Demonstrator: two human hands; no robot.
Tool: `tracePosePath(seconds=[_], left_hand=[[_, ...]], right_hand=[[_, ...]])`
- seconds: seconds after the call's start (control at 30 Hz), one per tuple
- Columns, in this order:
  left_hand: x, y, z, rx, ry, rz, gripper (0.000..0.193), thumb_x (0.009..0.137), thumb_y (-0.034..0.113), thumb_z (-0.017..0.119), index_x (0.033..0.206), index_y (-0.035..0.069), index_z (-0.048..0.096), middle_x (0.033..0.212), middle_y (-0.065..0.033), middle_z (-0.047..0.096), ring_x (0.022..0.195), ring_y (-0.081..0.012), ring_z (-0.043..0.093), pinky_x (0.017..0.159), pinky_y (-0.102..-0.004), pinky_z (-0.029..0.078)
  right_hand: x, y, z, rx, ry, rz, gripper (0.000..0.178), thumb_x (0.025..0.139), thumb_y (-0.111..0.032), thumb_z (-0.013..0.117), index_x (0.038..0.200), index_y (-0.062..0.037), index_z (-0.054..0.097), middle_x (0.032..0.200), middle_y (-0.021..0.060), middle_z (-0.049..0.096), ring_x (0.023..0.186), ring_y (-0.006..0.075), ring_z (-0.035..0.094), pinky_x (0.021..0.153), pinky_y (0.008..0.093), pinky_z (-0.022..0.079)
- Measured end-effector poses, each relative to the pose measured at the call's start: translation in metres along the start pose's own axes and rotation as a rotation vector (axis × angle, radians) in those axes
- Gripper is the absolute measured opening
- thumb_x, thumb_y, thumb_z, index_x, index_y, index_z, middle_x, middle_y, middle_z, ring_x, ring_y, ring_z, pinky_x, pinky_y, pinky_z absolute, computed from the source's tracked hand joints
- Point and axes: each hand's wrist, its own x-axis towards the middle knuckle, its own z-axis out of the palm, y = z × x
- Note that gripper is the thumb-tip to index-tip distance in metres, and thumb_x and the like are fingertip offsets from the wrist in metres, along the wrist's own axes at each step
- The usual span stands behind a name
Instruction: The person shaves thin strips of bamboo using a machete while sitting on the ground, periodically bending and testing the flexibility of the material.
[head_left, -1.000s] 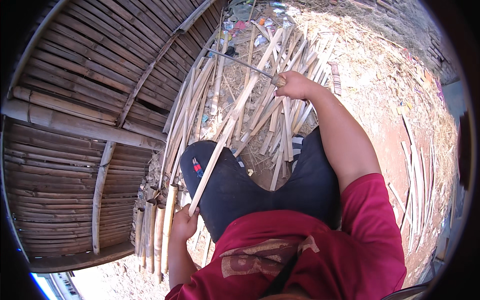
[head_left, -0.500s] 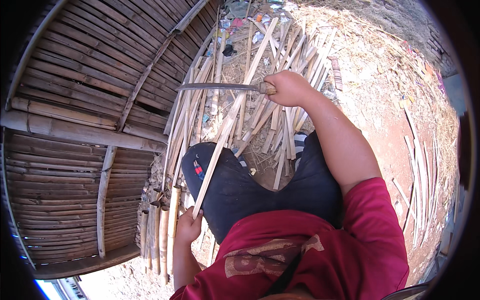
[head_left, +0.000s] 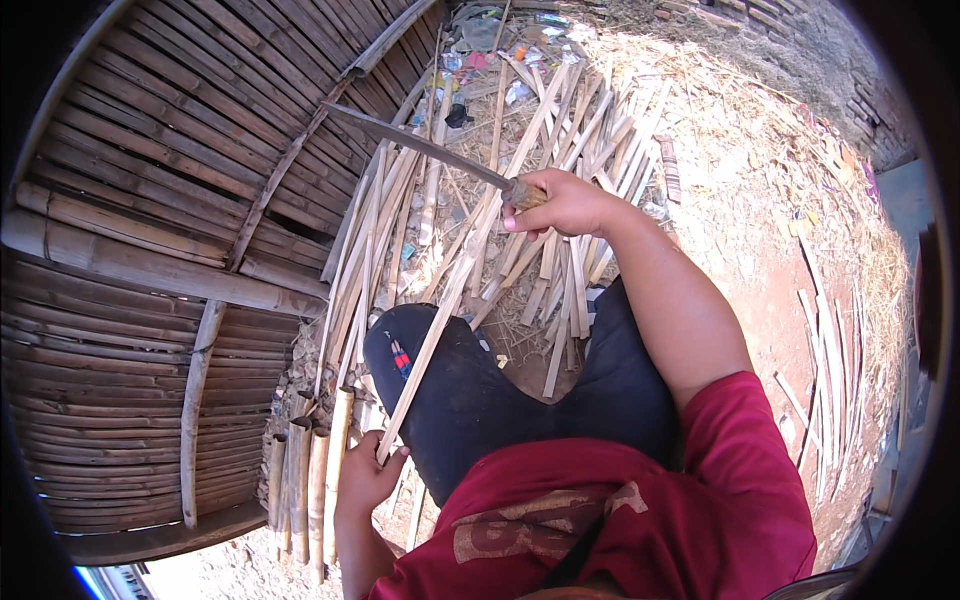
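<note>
My right hand [head_left: 572,205] is wrapped around the wooden handle of a machete [head_left: 425,148]. Its long dark blade points to the far left, tilted, above the loose strips. A long pale bamboo strip [head_left: 430,345] runs from my left hand across my left thigh and out toward the heap, passing near the machete's handle. The near end of that strip sits between the thumb and fingers of my left hand [head_left: 368,478], low beside my left hip. Whether blade and strip touch, I cannot tell.
A heap of split bamboo strips [head_left: 540,265] lies beyond my knees. Upright bamboo poles [head_left: 318,485] stand beside my left arm. A slatted bamboo wall [head_left: 130,345] fills the left side. More thin strips [head_left: 828,370] lie at right, and scattered litter [head_left: 475,60] at the far end.
The machete's tip has swung away from me and upward in view, while my right hand came slightly nearer. My left hand has shifted slightly, still at the strip's near end.
</note>
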Motion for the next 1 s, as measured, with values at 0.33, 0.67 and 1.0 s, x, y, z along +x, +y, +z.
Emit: tracePosePath(seconds=[0.33,0.67,1.0], left_hand=[[0.012,-0.003,-0.038,0.191,0.322,0.226,0.048,0.077,0.03,0.085,0.109,0.001,0.064,0.089,-0.0176,0.064,0.077,-0.0333,0.066,0.066,-0.0406,0.052],[0.052,0.094,-0.071,-0.705,-0.498,1.023,0.025,0.082,0.008,0.079,0.107,0.005,0.073,0.091,-0.0098,0.066,0.079,-0.0228,0.067,0.063,-0.0331,0.051],[0.091,0.155,-0.039,-0.864,-1.114,1.147,0.042,0.089,0.036,0.073,0.115,0.004,0.069,0.102,-0.0131,0.06,0.086,-0.03,0.061,0.072,-0.0395,0.049]], right_hand=[[0.043,-0.009,0.04,0.386,0.219,0.025,0.023,0.083,-0.015,0.078,0.097,-0.0039,0.065,0.082,0.002,0.063,0.064,0.0097,0.055,0.06,0.0255,0.045],[0.096,0.002,0.061,0.286,0.313,0.129,0.018,0.082,-0.011,0.077,0.095,-0.0033,0.066,0.081,0.0019,0.064,0.063,0.0089,0.054,0.059,0.0252,0.044],[0.118,0.003,0.068,0.188,0.153,0.183,0.023,0.081,-0.016,0.08,0.095,-0.0042,0.068,0.078,0.0005,0.064,0.059,0.0079,0.054,0.052,0.0233,0.04]])
